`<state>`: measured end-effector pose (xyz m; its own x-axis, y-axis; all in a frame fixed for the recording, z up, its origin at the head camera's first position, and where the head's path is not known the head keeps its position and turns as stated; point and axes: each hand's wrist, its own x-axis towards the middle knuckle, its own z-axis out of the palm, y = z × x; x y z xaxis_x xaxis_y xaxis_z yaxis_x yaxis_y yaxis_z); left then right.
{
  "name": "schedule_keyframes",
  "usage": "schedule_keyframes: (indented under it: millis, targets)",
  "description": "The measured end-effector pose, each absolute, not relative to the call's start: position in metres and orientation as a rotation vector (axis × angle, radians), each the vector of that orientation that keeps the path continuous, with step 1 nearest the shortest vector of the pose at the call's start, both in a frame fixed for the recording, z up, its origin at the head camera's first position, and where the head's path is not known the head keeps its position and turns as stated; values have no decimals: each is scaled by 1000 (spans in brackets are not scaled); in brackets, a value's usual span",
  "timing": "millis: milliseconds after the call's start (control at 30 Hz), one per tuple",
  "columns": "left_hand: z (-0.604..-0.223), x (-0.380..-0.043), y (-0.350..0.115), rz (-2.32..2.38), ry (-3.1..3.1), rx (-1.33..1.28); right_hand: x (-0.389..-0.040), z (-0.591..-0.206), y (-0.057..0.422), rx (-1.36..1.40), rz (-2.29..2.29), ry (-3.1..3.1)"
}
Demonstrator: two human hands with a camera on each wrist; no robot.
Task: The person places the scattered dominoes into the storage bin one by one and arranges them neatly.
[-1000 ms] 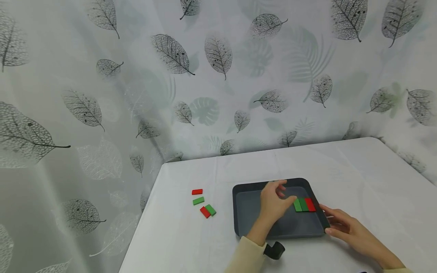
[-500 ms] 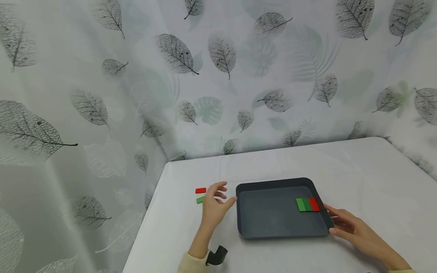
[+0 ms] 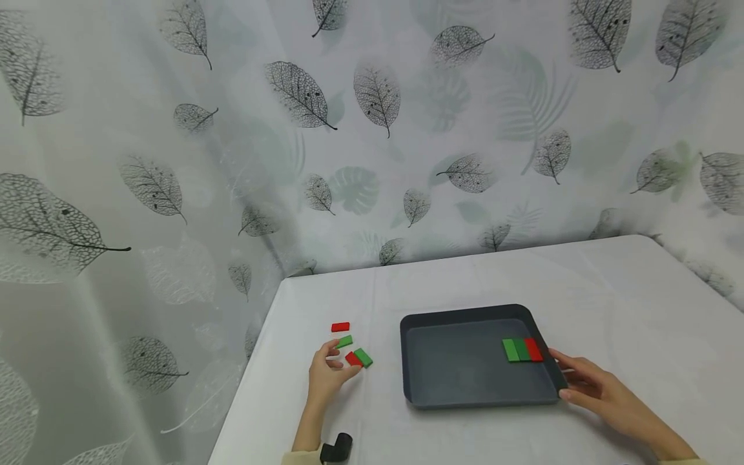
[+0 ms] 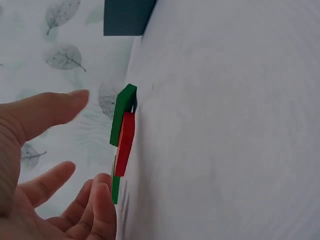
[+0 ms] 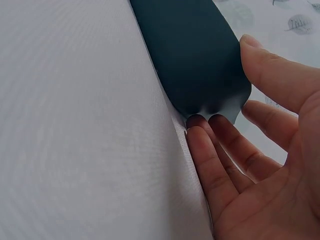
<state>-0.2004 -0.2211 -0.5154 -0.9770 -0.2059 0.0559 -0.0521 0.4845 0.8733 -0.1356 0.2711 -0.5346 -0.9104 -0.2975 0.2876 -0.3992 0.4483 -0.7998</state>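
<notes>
My left hand (image 3: 325, 380) hovers at a few small flat blocks on the left of the table, thumb and fingers spread and nothing between them. Nearest its fingertips are a red block (image 3: 352, 360) and a dark green block (image 3: 363, 358) lying against each other. Just beyond lie a light green block (image 3: 345, 340), partly behind the fingers, and another red block (image 3: 340, 327). My right hand (image 3: 604, 397) touches the right side of a dark grey tray (image 3: 453, 368). In the right wrist view its thumb (image 5: 260, 57) meets the rim and its fingers (image 5: 205, 150) rest against the outer wall.
Inside the tray, along its right side, a light green block (image 3: 511, 350), a dark green block (image 3: 522, 349) and a red block (image 3: 533, 349) lie side by side. The white-covered table (image 3: 442, 284) backs onto a leaf-patterned curtain (image 3: 430, 148).
My left hand has moved left, out from over the tray to the loose blocks on the table. The right hand stays at the tray's side, and the blocks in the tray have not moved.
</notes>
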Motion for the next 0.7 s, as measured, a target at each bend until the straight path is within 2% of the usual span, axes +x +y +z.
schedule_keyframes:
  millis: [267, 700]
  targets:
    - [-533, -203, -217, -1396, -2582, 273, -136, -534, 272, 607, 1454, -2603]
    - [-539, -201, -212, -1235, -2567, 322, -136, -534, 271, 627, 1492, -2595]
